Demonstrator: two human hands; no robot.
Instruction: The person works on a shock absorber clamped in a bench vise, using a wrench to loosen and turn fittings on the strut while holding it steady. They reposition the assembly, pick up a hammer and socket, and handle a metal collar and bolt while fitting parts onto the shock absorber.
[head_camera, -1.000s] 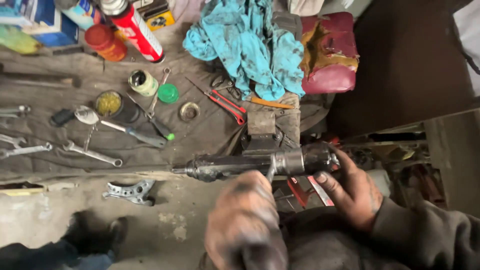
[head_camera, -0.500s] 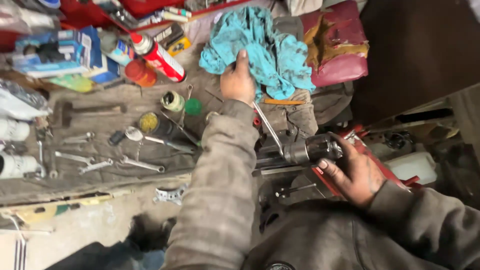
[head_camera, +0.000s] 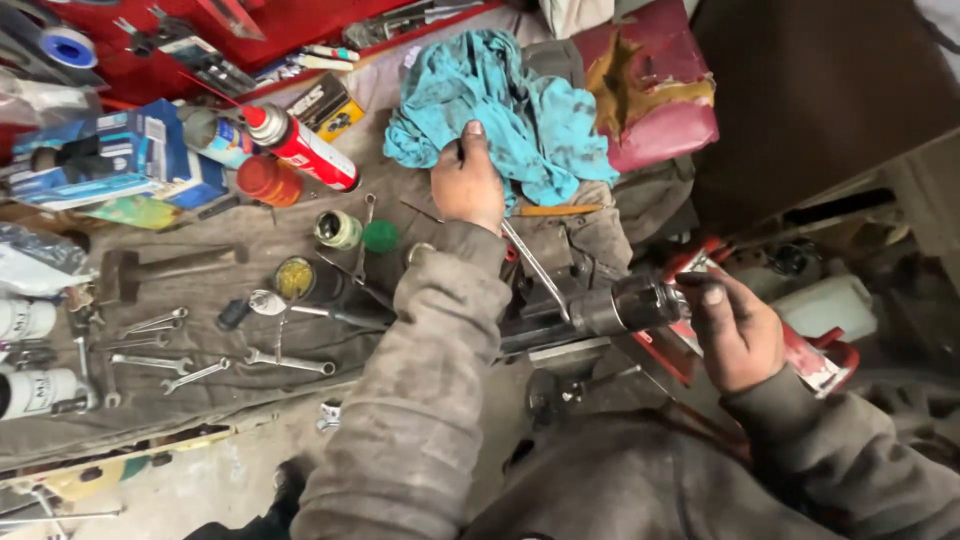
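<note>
Gripping the dark metal cylinder (head_camera: 640, 303) at its near end, our right hand (head_camera: 735, 335) has its fingers curled shut around the part, thumb lying on top. The cylinder runs level across our lap toward the left, its far end hidden behind our left sleeve (head_camera: 420, 400). Just behind the right hand sits a red clamp-like tool (head_camera: 810, 350), and beside that a white plastic container (head_camera: 825, 305).

Our left hand (head_camera: 468, 185) stretches forward over the work cloth and closes on the edge of the teal rag (head_camera: 510, 120), fingers pinched into the fabric; we cannot tell whether it grips anything else underneath. A thin metal rod (head_camera: 535, 268) slants from just below that hand down to the cylinder.

Farther out, the grey cloth (head_camera: 200, 400) spread on the floor carries a row of wrenches (head_camera: 200, 350), a hammer (head_camera: 160, 268), a small yellow-lidded tin (head_camera: 293, 278), a green cap (head_camera: 380, 236) and a little round can (head_camera: 337, 229). Above them lie a red spray can (head_camera: 300, 148), an orange cap (head_camera: 268, 180) and a blue box (head_camera: 120, 155). A red tool tray (head_camera: 280, 25) sits along the top edge, and a torn maroon cushion (head_camera: 655, 95) rests just to the right of the rag.
</note>
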